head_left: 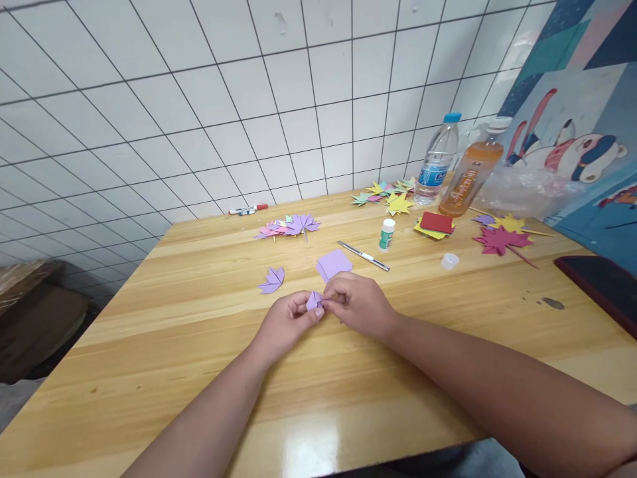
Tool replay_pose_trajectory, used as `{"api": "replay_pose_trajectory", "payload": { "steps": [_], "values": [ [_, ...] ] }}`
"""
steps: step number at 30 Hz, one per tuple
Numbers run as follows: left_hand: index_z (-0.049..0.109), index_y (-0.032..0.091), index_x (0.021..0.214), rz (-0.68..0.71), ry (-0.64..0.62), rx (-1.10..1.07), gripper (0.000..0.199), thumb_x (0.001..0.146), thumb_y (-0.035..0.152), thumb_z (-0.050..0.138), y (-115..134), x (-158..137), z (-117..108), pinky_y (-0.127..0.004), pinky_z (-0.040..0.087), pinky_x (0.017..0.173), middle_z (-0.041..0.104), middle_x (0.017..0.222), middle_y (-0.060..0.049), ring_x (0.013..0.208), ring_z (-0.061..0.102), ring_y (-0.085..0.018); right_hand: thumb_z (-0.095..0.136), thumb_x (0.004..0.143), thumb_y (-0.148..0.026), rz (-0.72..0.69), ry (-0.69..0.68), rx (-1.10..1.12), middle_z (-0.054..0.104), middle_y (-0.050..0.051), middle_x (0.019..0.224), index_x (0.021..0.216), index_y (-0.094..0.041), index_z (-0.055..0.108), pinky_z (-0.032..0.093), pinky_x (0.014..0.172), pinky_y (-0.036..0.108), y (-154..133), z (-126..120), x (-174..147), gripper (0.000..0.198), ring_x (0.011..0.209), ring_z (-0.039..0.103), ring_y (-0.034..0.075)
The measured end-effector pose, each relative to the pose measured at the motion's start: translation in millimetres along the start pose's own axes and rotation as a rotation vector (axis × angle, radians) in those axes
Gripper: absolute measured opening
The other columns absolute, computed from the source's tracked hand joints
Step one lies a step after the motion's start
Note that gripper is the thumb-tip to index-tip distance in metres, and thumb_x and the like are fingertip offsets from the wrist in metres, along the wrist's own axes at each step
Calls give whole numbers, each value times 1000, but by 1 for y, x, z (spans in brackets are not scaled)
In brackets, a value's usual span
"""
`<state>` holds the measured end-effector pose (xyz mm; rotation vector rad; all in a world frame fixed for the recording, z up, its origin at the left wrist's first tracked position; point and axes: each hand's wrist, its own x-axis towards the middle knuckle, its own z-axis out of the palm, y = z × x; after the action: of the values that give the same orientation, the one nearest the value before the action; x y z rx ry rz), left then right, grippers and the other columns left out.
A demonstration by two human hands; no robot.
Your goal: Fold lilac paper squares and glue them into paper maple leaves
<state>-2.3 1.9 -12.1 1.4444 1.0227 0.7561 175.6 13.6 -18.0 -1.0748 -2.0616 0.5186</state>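
Note:
Between my two hands is a small folded piece of purple paper (313, 302). My left hand (288, 325) pinches its left side, thumb in front. The fingertips of my right hand (361, 304) grip its right edge; the exact fold there is too small to make out. Just beyond my right hand lies a stack of purple paper squares (333, 263). To the left of it rests a purple folded paper leaf section (271, 280). A utility knife (363, 255) lies slantwise behind the squares, and a glue stick (387, 235) stands upright close by.
Finished paper leaves lie in piles at the back left (301, 226), back middle (398, 202) and right (497, 240). A water bottle (435, 162), an orange drink bottle (470, 176), red and yellow paper (436, 224), a white cap (450, 261), markers (249, 210) and a dark tablet-like object (597, 285) share the wooden table.

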Motion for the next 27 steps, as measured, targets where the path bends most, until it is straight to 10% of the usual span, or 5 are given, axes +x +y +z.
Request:
{"api": "replay_pose_trajectory", "payload": {
  "steps": [27],
  "values": [
    [66,14,82,-89,138,-77,33,76,45,58,5,0,1,-23,43,62,64,73,-4,63,54,-12,63,74,-14,1,-14,257,63,2,78,76,-19,67,44,60,20,10,1,5,6,67,58,10]
  ]
}}
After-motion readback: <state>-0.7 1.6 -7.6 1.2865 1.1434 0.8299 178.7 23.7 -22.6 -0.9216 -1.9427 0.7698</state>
